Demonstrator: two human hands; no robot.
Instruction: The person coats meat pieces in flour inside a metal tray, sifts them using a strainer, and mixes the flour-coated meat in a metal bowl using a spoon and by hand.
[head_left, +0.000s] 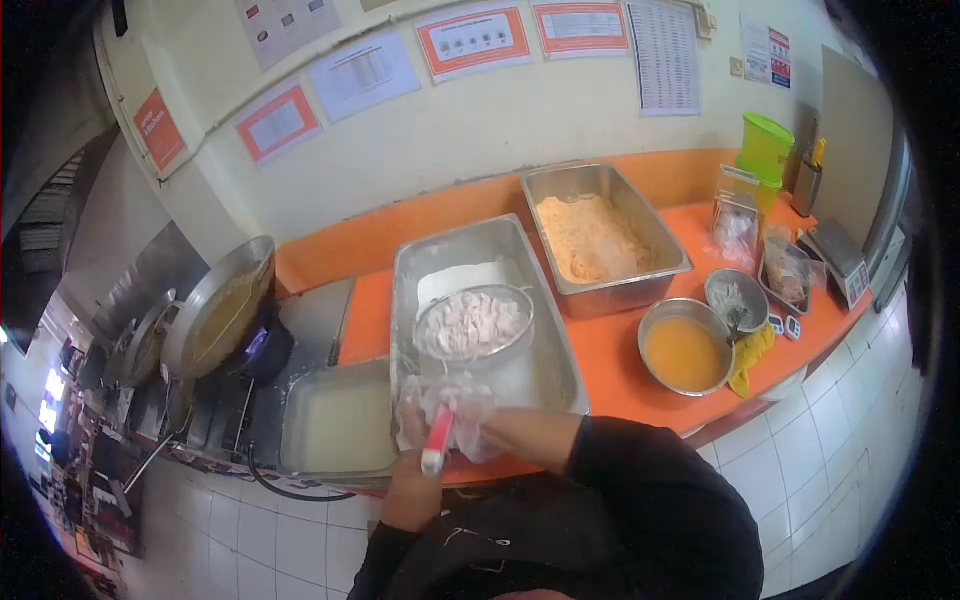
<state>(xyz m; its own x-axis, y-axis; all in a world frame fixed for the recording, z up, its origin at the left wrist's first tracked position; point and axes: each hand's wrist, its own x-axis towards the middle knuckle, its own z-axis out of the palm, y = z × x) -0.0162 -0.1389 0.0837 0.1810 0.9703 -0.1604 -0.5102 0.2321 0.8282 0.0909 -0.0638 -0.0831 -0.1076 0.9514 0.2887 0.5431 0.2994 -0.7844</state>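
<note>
Both my hands are in clear plastic gloves, close together at the near end of a deep steel tray (405,270). My left hand (411,425) and my right hand (470,425) are closed round the pink and white handle (438,438) of a strainer, one on each side. The gloves blur the single fingers. The strainer's round basket (424,340) is over the tray and holds pale, flour-coated pieces (480,322). White flour (465,278) lies in the tray behind the basket.
A second steel tray (625,298) of orange-tinted flour stands behind right. Right of it are a bowl of orange liquid (688,350), a smaller bowl (740,300) and a yellow cloth (750,360). Left are a tray of cloudy liquid (340,415) and a large wok (225,310) on a burner.
</note>
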